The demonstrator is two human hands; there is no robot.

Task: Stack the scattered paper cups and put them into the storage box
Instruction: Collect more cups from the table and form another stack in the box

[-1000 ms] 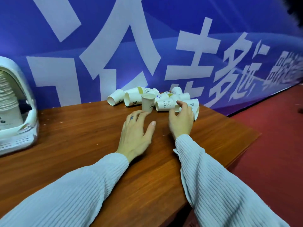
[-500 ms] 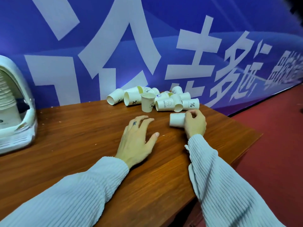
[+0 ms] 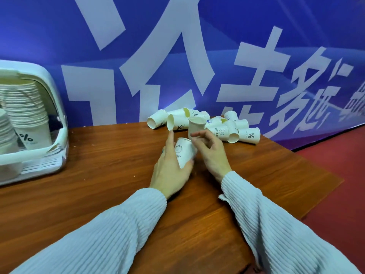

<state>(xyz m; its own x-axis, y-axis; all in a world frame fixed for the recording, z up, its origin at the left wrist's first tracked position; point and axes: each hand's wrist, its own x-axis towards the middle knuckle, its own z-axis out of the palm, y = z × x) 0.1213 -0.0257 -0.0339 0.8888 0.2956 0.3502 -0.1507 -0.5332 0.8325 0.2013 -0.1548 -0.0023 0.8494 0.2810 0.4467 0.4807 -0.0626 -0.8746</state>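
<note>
Several white paper cups (image 3: 221, 126) lie scattered at the far edge of the wooden table (image 3: 110, 194), most on their sides; one cup (image 3: 196, 124) stands upright among them. My left hand (image 3: 170, 169) is wrapped around a white paper cup (image 3: 184, 152) printed with a small cartoon animal, mouth tilted away from me. My right hand (image 3: 210, 152) is just right of that cup, fingers spread and loosely curled, fingertips near its rim. The white storage box (image 3: 59, 119) stands at the left, with tall stacks of nested cups (image 3: 29, 113) inside.
A blue banner wall (image 3: 217, 46) with large white characters rises directly behind the table. The table's right edge (image 3: 324, 192) drops off to red floor (image 3: 345, 214). My pale ribbed sleeves (image 3: 276, 224) cover the near part of the tabletop.
The cup that my right hand pulled from the pile has passed into my left hand, which lifted off the table and closed on it. My right hand has let go. The view shifted right.
</note>
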